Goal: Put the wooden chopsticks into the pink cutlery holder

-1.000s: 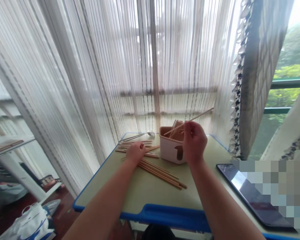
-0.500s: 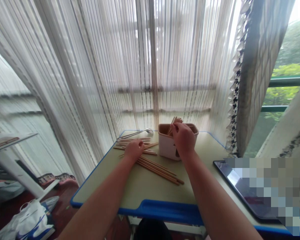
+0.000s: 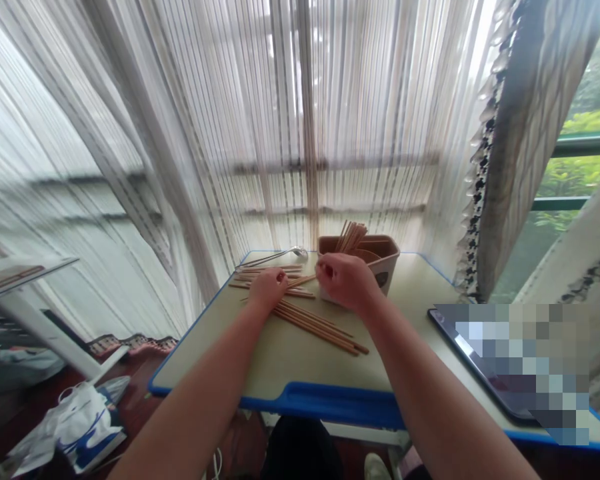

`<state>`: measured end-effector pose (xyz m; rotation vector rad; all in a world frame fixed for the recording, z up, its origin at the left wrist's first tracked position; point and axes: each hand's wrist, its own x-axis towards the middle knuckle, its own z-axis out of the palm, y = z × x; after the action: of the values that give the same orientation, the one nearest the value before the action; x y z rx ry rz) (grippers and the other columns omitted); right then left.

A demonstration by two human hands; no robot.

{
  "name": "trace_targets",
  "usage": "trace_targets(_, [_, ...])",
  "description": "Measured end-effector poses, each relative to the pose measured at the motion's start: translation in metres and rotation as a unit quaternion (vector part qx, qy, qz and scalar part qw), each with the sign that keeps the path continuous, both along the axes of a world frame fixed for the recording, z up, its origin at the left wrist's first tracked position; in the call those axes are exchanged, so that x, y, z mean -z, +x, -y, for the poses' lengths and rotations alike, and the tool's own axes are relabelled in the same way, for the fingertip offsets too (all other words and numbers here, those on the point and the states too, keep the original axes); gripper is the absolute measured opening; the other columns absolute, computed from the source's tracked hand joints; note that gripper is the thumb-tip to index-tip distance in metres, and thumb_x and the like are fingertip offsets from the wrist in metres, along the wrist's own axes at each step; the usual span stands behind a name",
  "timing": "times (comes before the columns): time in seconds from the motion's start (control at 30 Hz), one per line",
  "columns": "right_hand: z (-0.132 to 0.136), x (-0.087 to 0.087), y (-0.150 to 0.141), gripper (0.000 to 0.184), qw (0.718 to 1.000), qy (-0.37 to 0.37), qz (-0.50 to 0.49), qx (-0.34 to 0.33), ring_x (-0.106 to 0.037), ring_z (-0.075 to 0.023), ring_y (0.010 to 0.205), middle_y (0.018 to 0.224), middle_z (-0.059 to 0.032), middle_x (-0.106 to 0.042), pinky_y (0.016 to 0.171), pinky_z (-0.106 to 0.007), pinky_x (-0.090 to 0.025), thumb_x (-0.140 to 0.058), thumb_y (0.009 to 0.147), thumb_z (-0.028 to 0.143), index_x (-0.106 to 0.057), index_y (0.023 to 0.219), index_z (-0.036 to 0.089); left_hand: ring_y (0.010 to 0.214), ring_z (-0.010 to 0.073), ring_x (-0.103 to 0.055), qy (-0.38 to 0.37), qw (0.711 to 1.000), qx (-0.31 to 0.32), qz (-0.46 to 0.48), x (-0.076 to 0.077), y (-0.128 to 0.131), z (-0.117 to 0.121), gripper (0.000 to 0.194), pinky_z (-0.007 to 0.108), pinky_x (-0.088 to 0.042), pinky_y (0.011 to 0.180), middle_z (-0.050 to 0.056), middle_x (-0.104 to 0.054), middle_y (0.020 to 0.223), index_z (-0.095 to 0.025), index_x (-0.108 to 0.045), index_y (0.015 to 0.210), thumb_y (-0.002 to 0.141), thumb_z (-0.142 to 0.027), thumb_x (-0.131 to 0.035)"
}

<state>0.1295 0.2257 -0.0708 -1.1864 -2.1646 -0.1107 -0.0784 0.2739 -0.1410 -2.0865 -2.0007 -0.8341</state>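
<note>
My left hand (image 3: pixel 269 289) is closed around chopsticks, resting on the desk among several loose ones. One light chopstick (image 3: pixel 301 281) sticks out from it, and its tip meets the pinched fingers of my right hand (image 3: pixel 344 277). Below the left hand, a bundle of brown chopsticks (image 3: pixel 323 325) lies slanting on the desk. More chopsticks (image 3: pixel 267 269) lie just behind that hand. Behind my right hand stands a white utensil holder (image 3: pixel 387 273) with a brown inside, partly hidden. A bunch of chopsticks (image 3: pixel 353 237) leans upright in its left part.
Metal spoons (image 3: pixel 299 253) lie at the desk's back left. A dark tablet (image 3: pixel 473 360), partly blurred out, is at the right. The desk (image 3: pixel 205 353) has a blue front edge. Sheer curtains (image 3: pixel 280 133) hang behind it, and a white bag (image 3: pixel 87 427) sits on the floor at left.
My right hand first held a chopstick over the holder, then lowered it in among the others. Now it has come left and down to the chopstick at my left hand, which stayed put.
</note>
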Motion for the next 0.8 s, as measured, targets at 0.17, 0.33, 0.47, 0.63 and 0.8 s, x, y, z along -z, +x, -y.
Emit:
trace_targets(0.17, [-0.010, 0.025, -0.010, 0.023, 0.952, -0.211, 0.223, -0.013, -0.061, -0.0197, 0.068, 0.079, -0.0090, -0.069, 0.062, -0.027, -0.043, -0.054, 0.072, 0.030, -0.071, 0.083, 0.020, 0.084, 0.0174, -0.059, -0.012, 1.000, -0.010, 0.005, 0.002, -0.003, -0.002, 0.022, 0.027, -0.042, 0.075, 0.005, -0.065, 0.090, -0.020, -0.064, 0.088, 0.079, -0.031, -0.047])
trace_targets(0.33, [-0.015, 0.037, -0.014, 0.028, 0.931, -0.250, 0.267, 0.003, -0.063, -0.0220, 0.071, 0.089, -0.0143, -0.069, 0.060, -0.029, -0.046, -0.057, 0.068, 0.027, -0.071, 0.090, 0.015, 0.084, 0.0174, -0.059, -0.009, 1.000, -0.006, 0.006, 0.003, -0.005, -0.004, 0.023, 0.027, -0.043, 0.075, 0.005, -0.066, 0.088, -0.020, -0.065, 0.089, 0.080, -0.031, -0.046])
trace_targets(0.47, [-0.016, 0.036, -0.016, 0.032, 0.921, -0.269, 0.280, 0.013, -0.064, -0.0232, 0.071, 0.087, -0.0156, -0.069, 0.059, -0.029, -0.046, -0.055, 0.067, 0.026, -0.070, 0.092, 0.012, 0.083, 0.0176, -0.059, -0.009, 1.000, -0.013, 0.017, 0.004, -0.008, -0.006, 0.024, 0.028, -0.043, 0.075, 0.005, -0.066, 0.087, -0.020, -0.065, 0.089, 0.080, -0.032, -0.046])
trace_targets(0.63, [-0.017, 0.034, -0.014, 0.040, 0.907, -0.310, 0.284, 0.004, -0.062, -0.0249, 0.067, 0.079, -0.0151, -0.069, 0.053, -0.030, -0.046, -0.060, 0.060, 0.036, -0.071, 0.088, 0.009, 0.080, 0.0180, -0.059, 0.005, 1.000, -0.016, 0.024, 0.006, -0.010, -0.009, 0.024, 0.028, -0.043, 0.074, 0.005, -0.066, 0.085, -0.019, -0.065, 0.087, 0.079, -0.031, -0.047])
trace_targets(0.8, [-0.014, 0.022, -0.002, 0.037, 0.898, -0.353, 0.261, 0.001, -0.060, -0.0234, 0.066, 0.077, -0.0133, -0.067, 0.052, -0.030, -0.043, -0.061, 0.058, 0.037, -0.071, 0.081, 0.010, 0.082, 0.0182, -0.059, 0.016, 0.999, -0.026, 0.037, 0.004, -0.013, -0.007, 0.024, 0.029, -0.044, 0.076, 0.005, -0.067, 0.087, -0.019, -0.065, 0.090, 0.078, -0.031, -0.047])
